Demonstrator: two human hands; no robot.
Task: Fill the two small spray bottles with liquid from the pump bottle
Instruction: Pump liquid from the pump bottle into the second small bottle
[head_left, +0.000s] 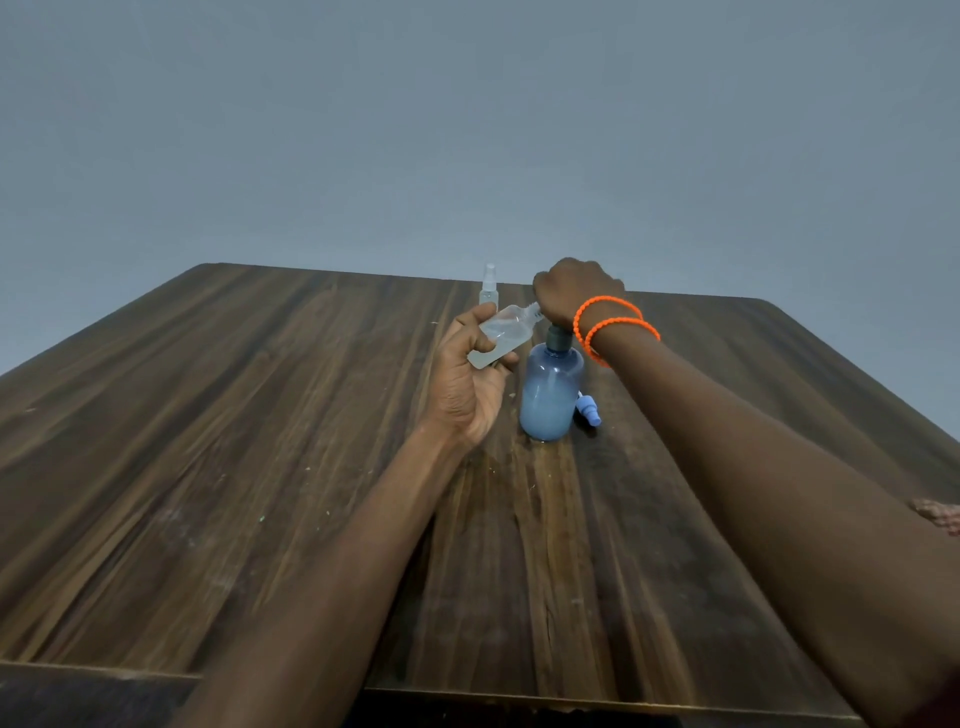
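A translucent blue pump bottle (550, 395) stands upright on the wooden table (260, 467), partly filled with pale liquid. My right hand (574, 291) covers its pump head from above, so the nozzle is hidden. My left hand (467, 374) grips a small clear spray bottle (506, 332), uncapped and tilted with its open neck at the pump under my right hand; some liquid shows inside. A second small clear spray bottle (489, 286) stands upright behind, with its sprayer top on.
A light blue spray cap (587, 408) lies on the table just right of the pump bottle. Two orange bracelets (613, 325) circle my right wrist. The table's far edge runs just behind the bottles, against a plain grey wall.
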